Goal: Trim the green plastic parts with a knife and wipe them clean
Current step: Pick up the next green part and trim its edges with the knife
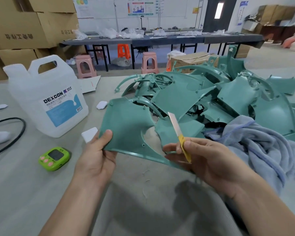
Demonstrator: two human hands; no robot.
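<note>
On the grey worktop (32, 193) a white jug (46, 99) labelled DEXCON stands at the left. A green timer (54, 158) lies in front of it and a black cable (15, 133) loops to its left. Cardboard boxes (24, 26) are stacked behind. Pink stools (85, 65) stand by a long dark table (160, 40).

Bright, even light; the right hand (209, 165) casts a soft shadow at 6 o'clock on the grey matte tabletop (24, 193); edges bow, background soft.
</note>
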